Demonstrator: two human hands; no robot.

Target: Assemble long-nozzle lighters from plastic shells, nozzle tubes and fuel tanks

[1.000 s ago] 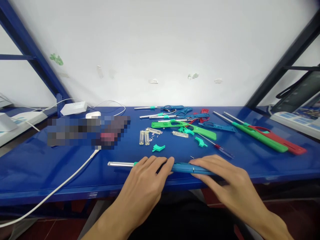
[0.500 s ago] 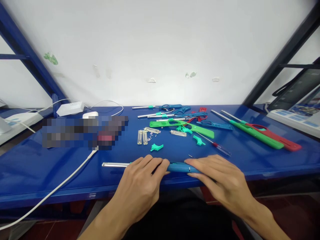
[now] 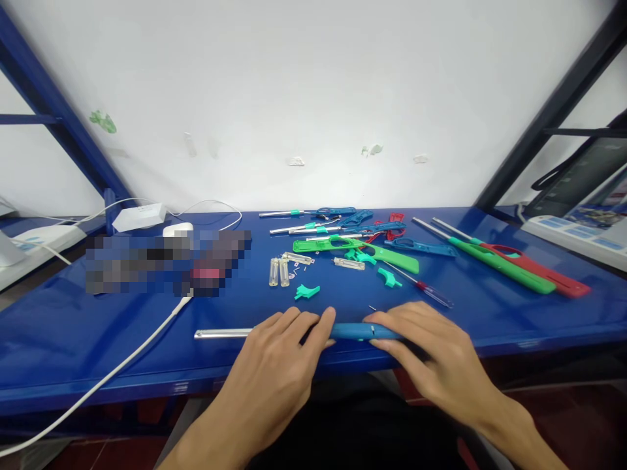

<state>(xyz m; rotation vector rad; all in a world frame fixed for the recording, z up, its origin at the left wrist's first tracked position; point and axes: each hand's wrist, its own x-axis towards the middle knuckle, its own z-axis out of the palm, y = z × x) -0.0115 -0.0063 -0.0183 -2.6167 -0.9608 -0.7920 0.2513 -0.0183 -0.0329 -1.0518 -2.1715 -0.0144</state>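
Near the table's front edge lies a blue long-necked lighter (image 3: 350, 331), its metal tube pointing left. My left hand (image 3: 281, 352) is closed around its front part, where the tube meets the body. The rear end of the body is gripped by my right hand (image 3: 431, 346), thumb below and fingers on top. Both hands hide much of the lighter. Beyond them lie green triggers (image 3: 307, 292), clear fuel tanks (image 3: 273, 272) and tiny loose parts. A screwdriver (image 3: 435, 294) with a clear and red handle rests behind my right hand.
Lighter shells, among them a green one (image 3: 399, 258), and metal tubes (image 3: 281, 214) lie along the back of the blue table (image 3: 490, 320). At right are a green lighter (image 3: 509, 266) and a red lighter (image 3: 563, 281). A white cable (image 3: 137, 349) crosses the left side.
The lighter has rolled slightly in my hands, and its tube end sits a little lower and further left. Both hands keep their hold.
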